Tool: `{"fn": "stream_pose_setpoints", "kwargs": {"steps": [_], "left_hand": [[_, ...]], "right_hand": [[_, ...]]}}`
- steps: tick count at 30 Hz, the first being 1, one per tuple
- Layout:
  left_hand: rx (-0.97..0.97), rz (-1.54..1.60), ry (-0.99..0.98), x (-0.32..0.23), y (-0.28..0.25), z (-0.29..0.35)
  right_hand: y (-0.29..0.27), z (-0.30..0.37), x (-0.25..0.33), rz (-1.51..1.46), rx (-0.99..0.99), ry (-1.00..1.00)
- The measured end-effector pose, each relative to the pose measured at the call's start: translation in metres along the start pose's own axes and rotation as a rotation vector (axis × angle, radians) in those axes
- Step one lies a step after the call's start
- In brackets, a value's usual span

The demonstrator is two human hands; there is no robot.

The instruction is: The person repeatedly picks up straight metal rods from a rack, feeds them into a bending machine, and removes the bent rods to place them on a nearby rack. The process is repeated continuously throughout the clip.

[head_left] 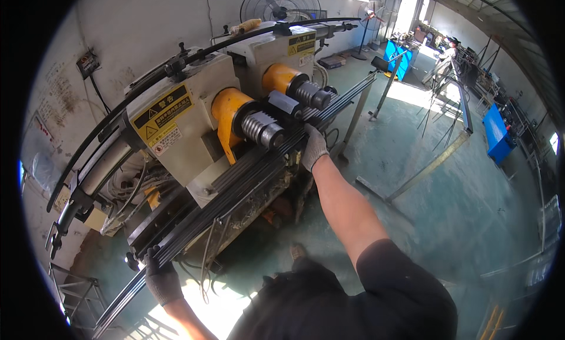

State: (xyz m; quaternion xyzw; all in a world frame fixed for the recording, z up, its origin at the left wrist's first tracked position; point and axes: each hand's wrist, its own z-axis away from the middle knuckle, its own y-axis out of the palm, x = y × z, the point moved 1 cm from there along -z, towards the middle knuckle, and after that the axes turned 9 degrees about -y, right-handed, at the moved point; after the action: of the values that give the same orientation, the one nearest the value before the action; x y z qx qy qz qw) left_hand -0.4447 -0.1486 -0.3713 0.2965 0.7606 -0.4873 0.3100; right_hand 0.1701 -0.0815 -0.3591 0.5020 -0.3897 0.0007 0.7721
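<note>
A bundle of long, thin dark metal bars (220,206) runs slantwise from the lower left to the upper right, along the front of a cream machine (206,137). My left hand (163,281), in a dark grey knitted glove, is closed round the bundle near its lower left stretch. Farther along, my right hand (315,148), in a lighter grey glove, grips the bars beside the machine's rollers; some of its fingers are hidden behind the wrist and bars. Two ridged metal spindles, the nearer spindle (262,130) and the farther spindle (312,94), jut out from yellow collars just above the bars.
A curved black rail (132,88) arches over the machine. Cables (132,190) hang at its left side. Metal stands (424,169) and blue panels (499,134) stand on the green floor at right. A pedestal fan (368,22) and another person (445,60) are far off.
</note>
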Motion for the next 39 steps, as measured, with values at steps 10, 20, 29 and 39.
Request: {"fn": "stream_pose_setpoints", "kwargs": {"steps": [10, 20, 29, 39], "left_hand": [[0.071, 1.039, -0.49, 0.0, 0.135, -0.023], [0.192, 1.157, -0.616, -0.033, 0.181, -0.053], [0.272, 1.23, -0.542, 0.009, 0.147, -0.062], [-0.003, 0.671, -0.409, 0.042, 0.099, -0.054]], "right_hand": [[-0.006, -0.044, -0.023, 0.222, -0.082, -0.15], [0.001, -0.082, -0.017, 0.222, -0.116, -0.038], [0.005, -0.082, -0.032, 0.252, -0.26, -0.071], [0.004, -0.079, -0.033, 0.275, -0.261, -0.18]]}}
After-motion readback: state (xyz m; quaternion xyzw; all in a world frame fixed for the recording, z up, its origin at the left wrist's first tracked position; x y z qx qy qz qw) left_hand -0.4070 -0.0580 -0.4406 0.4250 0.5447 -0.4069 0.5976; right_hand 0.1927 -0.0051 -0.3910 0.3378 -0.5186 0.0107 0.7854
